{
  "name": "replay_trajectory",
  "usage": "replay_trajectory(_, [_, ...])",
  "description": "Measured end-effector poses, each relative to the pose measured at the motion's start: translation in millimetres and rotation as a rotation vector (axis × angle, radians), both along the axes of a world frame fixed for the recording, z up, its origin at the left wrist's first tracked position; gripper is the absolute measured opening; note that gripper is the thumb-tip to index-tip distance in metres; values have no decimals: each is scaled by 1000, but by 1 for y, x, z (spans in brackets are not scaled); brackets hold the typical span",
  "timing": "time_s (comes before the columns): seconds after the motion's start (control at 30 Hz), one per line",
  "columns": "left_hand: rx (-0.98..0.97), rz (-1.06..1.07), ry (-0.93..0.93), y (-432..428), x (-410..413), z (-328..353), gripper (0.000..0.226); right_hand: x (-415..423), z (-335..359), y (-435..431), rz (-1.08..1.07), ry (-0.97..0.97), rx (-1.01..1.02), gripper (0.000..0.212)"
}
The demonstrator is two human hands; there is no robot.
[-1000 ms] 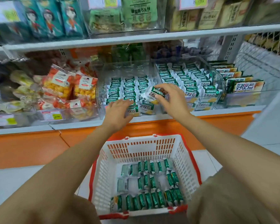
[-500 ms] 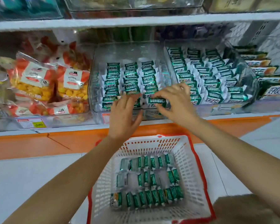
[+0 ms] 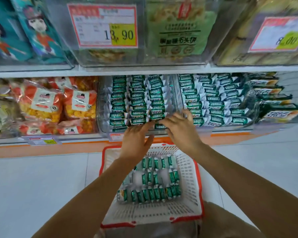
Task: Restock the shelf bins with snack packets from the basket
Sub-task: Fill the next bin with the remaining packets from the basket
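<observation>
Right hand point(image 3: 181, 129) has lowered its green packet point(image 3: 160, 126) to the front of the clear middle bin point(image 3: 102, 107)
Fingers and thumb pinch that packet at the near end of the right-hand row (edges blurred); left hand point(image 3: 136, 140) flat, fingers straight, tips touching the front packets point(image 3: 136, 121). Below both wrists, a red-rimmed white basket point(image 3: 190, 176) on the floor point(image 3: 41, 177) holds more green packets point(image 3: 153, 194) in rows

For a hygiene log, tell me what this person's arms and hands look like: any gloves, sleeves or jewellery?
The left hand and right hand are bare: no gloves, and no rings show. The left forearm and right forearm are uncovered to the frame edge, with no sleeve, watch or bracelet in view.
</observation>
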State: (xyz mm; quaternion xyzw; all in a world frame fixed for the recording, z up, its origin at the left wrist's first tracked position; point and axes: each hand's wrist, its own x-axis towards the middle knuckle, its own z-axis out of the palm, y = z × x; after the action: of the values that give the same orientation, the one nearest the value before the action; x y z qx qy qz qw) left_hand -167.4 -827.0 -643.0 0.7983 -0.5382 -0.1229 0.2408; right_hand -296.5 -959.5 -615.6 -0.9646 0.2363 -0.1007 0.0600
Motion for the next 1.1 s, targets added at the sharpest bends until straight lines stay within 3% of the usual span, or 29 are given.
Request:
replay_trajectory(0.23, [10,125,248,-11,14,20,26,-6,15,-12,-12,-189,42,24])
replay_trajectory(0.37, [112,166,245,-21,20,21,28,-17,23,-17,-74,-269,219,27])
replay_trajectory(0.57, [246,212,207,-52,16,18,9,-22,24,-16,-67,-290,390,28])
replay_trajectory(0.77, [273,331,178,-65,19,13,7,-22,18,-18,-68,-327,377,28])
replay_trajectory(1.1, [202,415,491,-59,40,14,6,-1,9,-10,14,-213,118,25])
